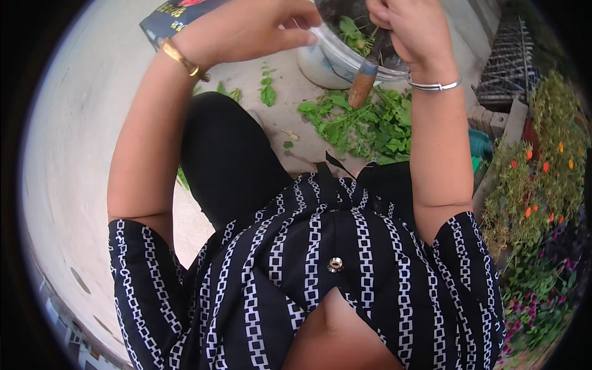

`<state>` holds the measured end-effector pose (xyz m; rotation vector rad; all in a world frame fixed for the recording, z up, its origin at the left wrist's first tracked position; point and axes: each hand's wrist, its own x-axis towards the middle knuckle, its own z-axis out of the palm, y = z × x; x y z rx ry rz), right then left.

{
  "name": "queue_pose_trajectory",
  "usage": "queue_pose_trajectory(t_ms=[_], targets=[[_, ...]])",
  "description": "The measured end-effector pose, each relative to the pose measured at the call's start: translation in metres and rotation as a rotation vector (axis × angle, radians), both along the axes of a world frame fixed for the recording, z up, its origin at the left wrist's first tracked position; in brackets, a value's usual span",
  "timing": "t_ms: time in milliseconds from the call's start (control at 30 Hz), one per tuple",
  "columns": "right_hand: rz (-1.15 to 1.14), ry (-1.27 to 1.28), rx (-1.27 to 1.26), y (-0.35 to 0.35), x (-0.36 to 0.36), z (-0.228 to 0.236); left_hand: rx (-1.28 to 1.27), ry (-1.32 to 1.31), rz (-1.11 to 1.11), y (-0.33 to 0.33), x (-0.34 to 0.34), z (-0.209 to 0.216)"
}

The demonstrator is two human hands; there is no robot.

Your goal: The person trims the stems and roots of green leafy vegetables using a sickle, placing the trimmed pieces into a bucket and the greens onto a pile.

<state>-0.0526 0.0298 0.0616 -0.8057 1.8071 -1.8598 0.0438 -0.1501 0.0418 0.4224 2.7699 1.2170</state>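
Note:
My left hand [271, 31] is curled at the near left edge of a round, whitish tub [317, 66], thumb and fingers drawn together. What lies between them is too blurred to make out. Inside the tub are dark soil and a small green leafy plant [353, 34]. Over its right side, my right hand [412, 28] is closed around the dark upper part of a wooden-handled tool [365, 83]. The tool's brown handle, with a blue band, points down toward me; its other end is hidden by the hand.
Pulled green leaves [370, 123] lie heaped on the concrete before the tub, with loose sprigs [267, 86] to the left. A dark printed bag [176, 21] is at the far left. Bricks [487, 119], a wire rack [509, 61] and flowering plants [536, 179] line the right.

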Motion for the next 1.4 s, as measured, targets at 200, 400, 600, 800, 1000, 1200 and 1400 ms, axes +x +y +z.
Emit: queue_pose_trajectory(t_ms=[200,400,600,800,1000,1200,1400], targets=[[-0.655,-0.136,-0.011,0.189,-0.026,-0.053,-0.249,-0.195,-0.52,0.171,-0.077,-0.058],[-0.97,-0.53,0.314,0.23,-0.027,-0.258,-0.483,-0.51,-0.416,0.25,-0.082,-0.24],[-1.042,-0.444,0.769,0.229,-0.008,-0.398,-0.217,-0.615,0.379,0.266,-0.08,-0.364],[-0.952,-0.507,1.075,0.207,-0.029,-0.426,0.066,-0.681,0.733,0.263,-0.1,-0.416],[-1.125,-0.525,0.651,0.221,-0.014,-0.424,-0.003,-0.45,0.606,0.281,-0.102,-0.384],[-1.175,-0.628,0.254,0.241,0.013,-0.301,0.118,-0.394,0.484,0.299,-0.081,-0.274],[-0.929,-0.611,-0.302,0.276,0.031,-0.157,0.631,-0.137,0.217,0.273,-0.079,-0.173]])
